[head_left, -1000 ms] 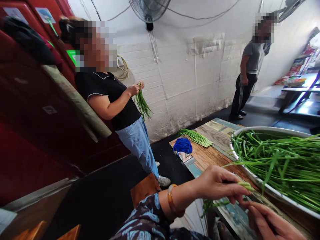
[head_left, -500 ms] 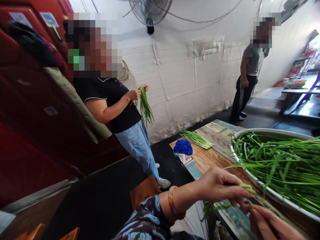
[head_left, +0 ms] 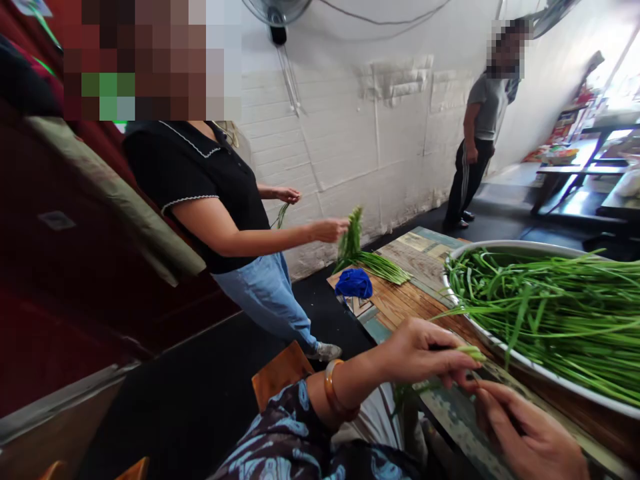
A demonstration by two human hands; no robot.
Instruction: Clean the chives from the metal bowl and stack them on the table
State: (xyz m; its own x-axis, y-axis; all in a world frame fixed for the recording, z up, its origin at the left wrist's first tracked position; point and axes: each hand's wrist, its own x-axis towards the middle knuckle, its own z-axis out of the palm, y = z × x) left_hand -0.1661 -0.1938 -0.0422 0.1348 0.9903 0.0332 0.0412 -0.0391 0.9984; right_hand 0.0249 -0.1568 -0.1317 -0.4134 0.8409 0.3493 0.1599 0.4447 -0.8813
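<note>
"White wall (head_left: 340,167), dark floor (head_left: 180,393), wood-patterned table (head_left: 400,300): where are the wearer's hands?"

"Lower right, by the table's near edge. The left hand (head_left: 420,352), an amber bangle (head_left: 332,387) at its wrist, is closed on a few green stalks (head_left: 469,351), pale ends poking past the thumb."

"And the right hand (head_left: 527,427)?"

"Just beside the left fingertips, thumb and forefinger pinched together. Whether they grip a strand is too small to tell."

"What is near them?"

"At right, a large basin (head_left: 453,300) with a pale rim, heaped with long greens (head_left: 565,313); some reach over the rim toward the left hand. On the table's far-left corner, a crumpled blue cloth (head_left: 354,284) lies near a bundle of stalks (head_left: 383,267)."

"Anyone else?"

"Two people. A co-worker (head_left: 200,187) in a black top stands left of the table, holding out a blurred bunch of greens (head_left: 354,230) near that bundle. Farther back, a person in grey (head_left: 484,113) stands by the wall."
</note>
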